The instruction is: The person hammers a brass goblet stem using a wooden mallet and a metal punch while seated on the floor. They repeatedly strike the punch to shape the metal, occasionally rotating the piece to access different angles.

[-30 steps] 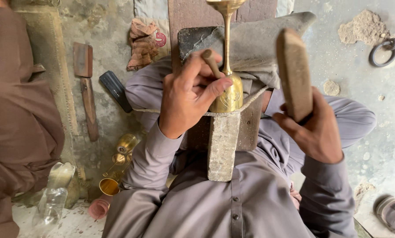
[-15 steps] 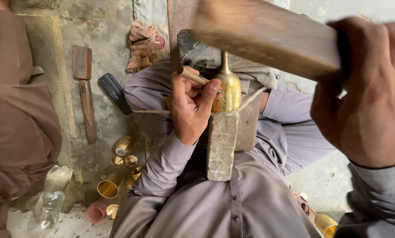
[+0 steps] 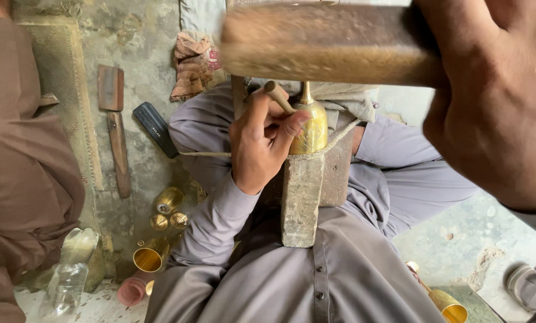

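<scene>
My left hand [image 3: 262,140] pinches a short wooden-handled punch [image 3: 278,96] and sets its tip against a shiny brass goblet [image 3: 310,125]. The goblet lies on a worn block [image 3: 301,197] that rests between my knees. My right hand [image 3: 495,101] is raised close to the camera, gripping a thick wooden mallet [image 3: 321,45] held across the top of the view, above the goblet. The mallet hides the goblet's far end.
Several brass cups [image 3: 160,230] lie on the concrete floor at my left, beside a plastic bottle [image 3: 67,281]. A wooden tool [image 3: 117,134] and a dark flat object [image 3: 154,128] lie farther left. A seated person in brown cloth [image 3: 23,167] fills the left edge. Another brass cup [image 3: 447,305] sits lower right, sandals [image 3: 528,284] beyond.
My right hand has lifted the mallet from beside the goblet up toward the camera. My left hand has kept the punch on the goblet, shifting only slightly.
</scene>
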